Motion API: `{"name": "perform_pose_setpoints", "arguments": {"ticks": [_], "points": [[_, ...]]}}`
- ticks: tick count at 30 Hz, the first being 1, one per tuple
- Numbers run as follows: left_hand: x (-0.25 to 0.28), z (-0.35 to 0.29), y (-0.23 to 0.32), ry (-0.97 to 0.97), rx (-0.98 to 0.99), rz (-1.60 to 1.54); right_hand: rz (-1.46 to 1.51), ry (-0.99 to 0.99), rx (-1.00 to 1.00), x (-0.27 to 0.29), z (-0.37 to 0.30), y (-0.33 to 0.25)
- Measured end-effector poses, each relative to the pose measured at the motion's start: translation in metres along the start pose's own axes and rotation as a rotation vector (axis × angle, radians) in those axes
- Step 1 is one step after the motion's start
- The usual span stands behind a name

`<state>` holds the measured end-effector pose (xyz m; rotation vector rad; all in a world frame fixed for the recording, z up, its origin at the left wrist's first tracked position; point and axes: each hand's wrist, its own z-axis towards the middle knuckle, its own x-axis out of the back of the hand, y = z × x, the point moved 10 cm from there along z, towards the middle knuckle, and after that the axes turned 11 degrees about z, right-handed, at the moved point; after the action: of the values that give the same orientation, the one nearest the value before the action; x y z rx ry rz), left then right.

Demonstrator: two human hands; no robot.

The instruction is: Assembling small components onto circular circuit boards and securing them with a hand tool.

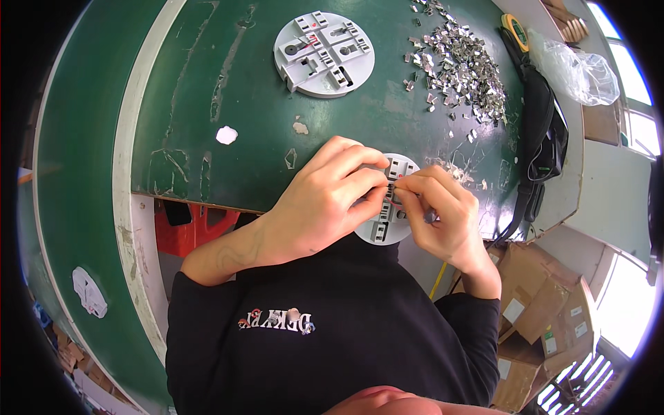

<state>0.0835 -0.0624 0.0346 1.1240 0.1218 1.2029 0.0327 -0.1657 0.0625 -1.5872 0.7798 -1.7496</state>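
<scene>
A round grey plastic base [380,233] with raised slotted blocks sits at the table's near edge, close to my body. Part of it is hidden behind my fingers. My left hand [330,190] is closed at its left side, with the fingertips on the raised blocks near the middle. From the right my right hand [444,211] reaches in, thumb and forefinger pinched together over the centre. Whatever lies between those fingertips is too small to make out. A bit of red, perhaps wire, shows between the two hands.
A second round grey base [325,86] lies farther back. Many small metal clips [470,72] are heaped at the back right. A black bag [543,128], a yellow tape measure [514,33] and a clear plastic bag [577,72] line the right side. Cardboard boxes [532,297] stand below right.
</scene>
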Motion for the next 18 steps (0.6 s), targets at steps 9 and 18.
{"name": "perform_pose_setpoints", "arguments": {"ticks": [9,18], "points": [[0.0,0.001,0.001,-0.003,-0.017,-0.01,-0.183,-0.125,0.039,-0.009,0.003,-0.015],[-0.005,-0.003,-0.003,-0.112,-0.016,-0.031,-0.227,-0.3,0.012,-0.021,0.007,-0.02]]}}
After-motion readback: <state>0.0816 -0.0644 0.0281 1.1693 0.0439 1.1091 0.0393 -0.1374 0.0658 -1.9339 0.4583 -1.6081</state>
